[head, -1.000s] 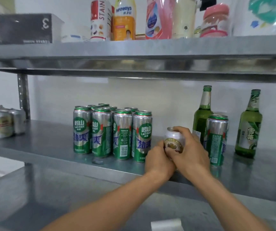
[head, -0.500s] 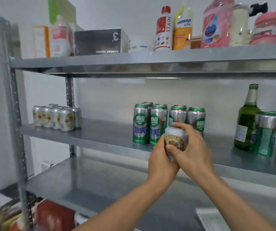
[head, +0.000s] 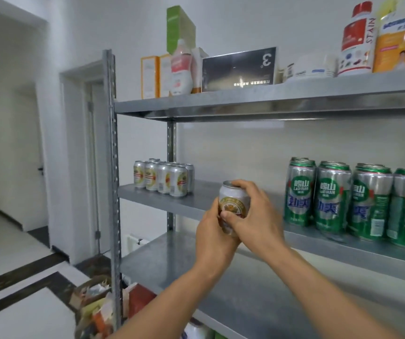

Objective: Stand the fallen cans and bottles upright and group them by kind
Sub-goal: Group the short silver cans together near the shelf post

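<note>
A short silver can with a gold and red emblem (head: 233,203) is upright in the air in front of the middle shelf (head: 196,199). My left hand (head: 215,237) grips it from below and my right hand (head: 255,216) wraps its right side and top. Several matching short silver cans (head: 163,177) stand grouped at the shelf's left end. To the right, several tall green cans (head: 353,199) stand upright in a cluster.
The top shelf (head: 270,99) carries boxes, a dark box (head: 239,68) and cleaning bottles (head: 358,40). A metal upright post (head: 112,167) bounds the shelves on the left. A basket of packets (head: 94,307) sits on the floor below. The lower shelf (head: 221,285) is under my arms.
Both hands have carried the short silver can leftward along the shelf, away from the green bottles. The view turned left; the short can group is now nearer the middle.
</note>
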